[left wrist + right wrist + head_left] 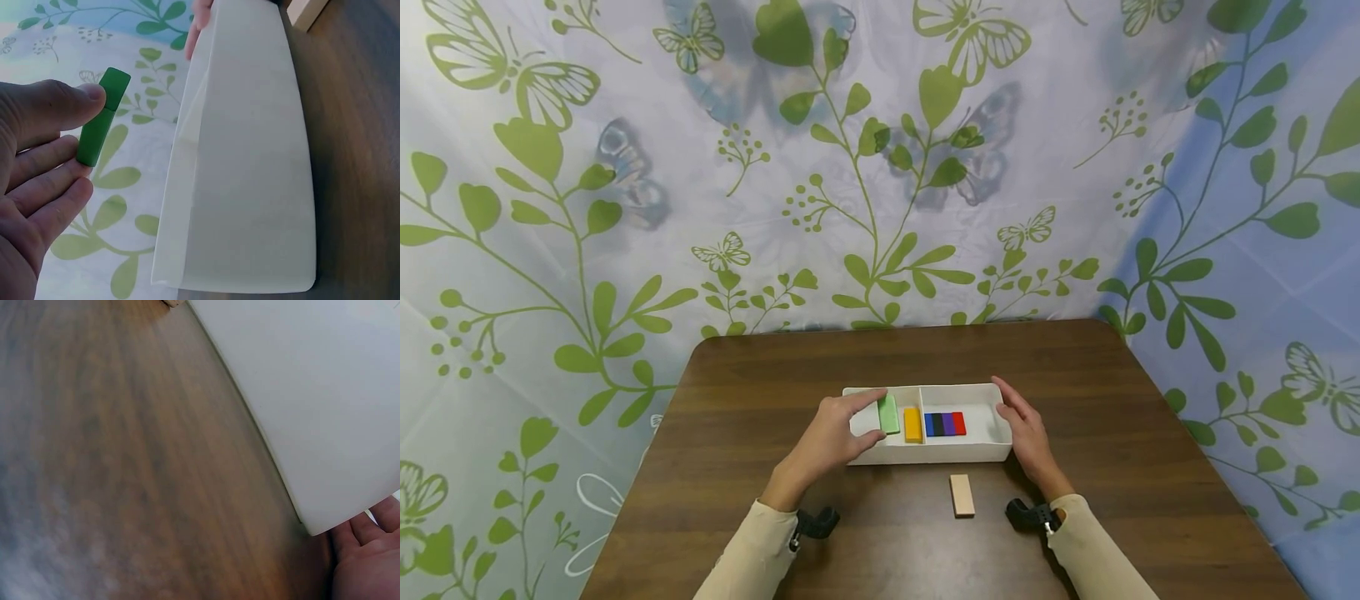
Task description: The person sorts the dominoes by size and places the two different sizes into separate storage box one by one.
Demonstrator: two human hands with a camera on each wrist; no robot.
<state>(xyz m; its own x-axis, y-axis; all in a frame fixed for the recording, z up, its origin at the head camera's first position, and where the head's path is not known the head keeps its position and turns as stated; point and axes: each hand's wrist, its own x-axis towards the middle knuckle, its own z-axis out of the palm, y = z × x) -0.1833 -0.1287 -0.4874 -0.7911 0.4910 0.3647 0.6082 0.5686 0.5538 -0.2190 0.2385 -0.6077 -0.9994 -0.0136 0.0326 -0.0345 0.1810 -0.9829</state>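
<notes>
A white two-part tray (880, 454) lies lengthwise on the table. Over its left compartment, my left hand (831, 433) pinches a green block (100, 119) between thumb and fingers; in the left wrist view the block is held up beside the tray's long wall. A yellow block (912, 425) sits in the same compartment, near the divider. In the right compartment, blue, black, purple and red blocks (945, 424) lie side by side against the divider. My right hand (1030, 437) holds the tray's right end, its thumb at the rim; the right wrist view shows only part of it.
A plain wooden block (962, 496) lies on the brown table (880, 542) in front of the tray, between my forearms. A patterned cloth (880, 167) with leaves and butterflies hangs behind the table's far edge. Dark straps (816, 523) circle both wrists.
</notes>
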